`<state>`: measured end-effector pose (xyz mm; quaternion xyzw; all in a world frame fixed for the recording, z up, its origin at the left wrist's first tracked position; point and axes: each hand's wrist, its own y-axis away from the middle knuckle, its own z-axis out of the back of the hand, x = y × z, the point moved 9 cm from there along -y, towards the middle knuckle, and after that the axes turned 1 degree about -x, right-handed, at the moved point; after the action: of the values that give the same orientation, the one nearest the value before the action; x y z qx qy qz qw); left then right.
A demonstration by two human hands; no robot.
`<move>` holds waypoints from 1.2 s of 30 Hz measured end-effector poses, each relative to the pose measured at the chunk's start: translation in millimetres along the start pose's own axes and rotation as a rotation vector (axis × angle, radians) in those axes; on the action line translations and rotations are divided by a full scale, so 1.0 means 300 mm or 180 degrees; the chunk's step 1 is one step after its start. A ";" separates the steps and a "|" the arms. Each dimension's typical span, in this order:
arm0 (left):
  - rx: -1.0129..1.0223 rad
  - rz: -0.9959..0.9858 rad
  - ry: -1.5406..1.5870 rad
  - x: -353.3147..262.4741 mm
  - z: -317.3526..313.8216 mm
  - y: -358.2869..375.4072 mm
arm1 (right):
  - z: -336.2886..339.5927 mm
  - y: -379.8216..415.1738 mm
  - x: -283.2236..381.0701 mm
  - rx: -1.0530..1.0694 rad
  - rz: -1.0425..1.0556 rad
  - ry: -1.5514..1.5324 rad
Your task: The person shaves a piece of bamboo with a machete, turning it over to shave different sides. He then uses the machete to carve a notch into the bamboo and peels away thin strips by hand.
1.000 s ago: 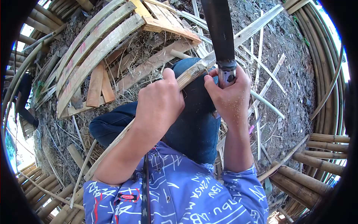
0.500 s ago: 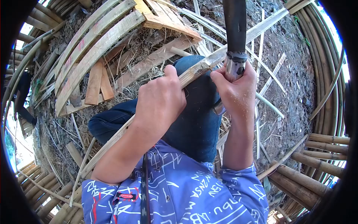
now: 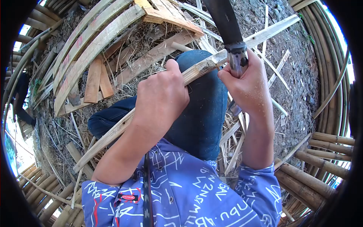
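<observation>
My left hand (image 3: 162,100) is wrapped round a long pale wooden strip (image 3: 266,33), which slants from lower left to upper right across my raised knee. Between the two hands the strip has a darker, rough patch. My right hand (image 3: 249,85) is closed on the metal-collared handle of a large knife (image 3: 225,23). Its dark, broad blade points away from me and tilts left, passing over the strip in this view. Small pale chips cling to my right wrist. Most of the handle is hidden in the grip.
Curved pale slats (image 3: 96,56) and short brown boards (image 3: 92,83) lie at upper left. Thin split strips (image 3: 278,75) and shavings litter the ground. Bamboo poles (image 3: 329,68) line the right side, with more poles (image 3: 308,185) at lower right. My bent knee (image 3: 200,109) is beneath the strip.
The knife blade has tilted to the left, and my right forearm has swung slightly right. My left hand stays closed on the strip, which sits a little lower at its near end.
</observation>
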<state>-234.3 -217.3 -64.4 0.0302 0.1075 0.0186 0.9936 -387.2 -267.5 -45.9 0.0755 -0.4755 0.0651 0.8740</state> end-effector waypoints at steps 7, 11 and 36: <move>0.0089 0.0065 0.0058 0.008 -0.011 -0.006 | -0.002 0.024 -0.039 0.0464 -0.0326 -0.0374; 0.0176 0.0059 0.0135 0.025 -0.012 -0.018 | 0.033 0.076 -0.082 0.0608 -0.0605 -0.0428; 0.0171 -0.0886 0.1207 0.033 -0.012 0.033 | 0.235 0.319 -0.505 -0.2193 -0.0788 -0.0643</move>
<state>-225.7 -206.8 -69.3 0.0376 0.2957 -0.1161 0.9475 -544.5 -193.7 -128.7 -0.1599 -0.5407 -0.2125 0.7981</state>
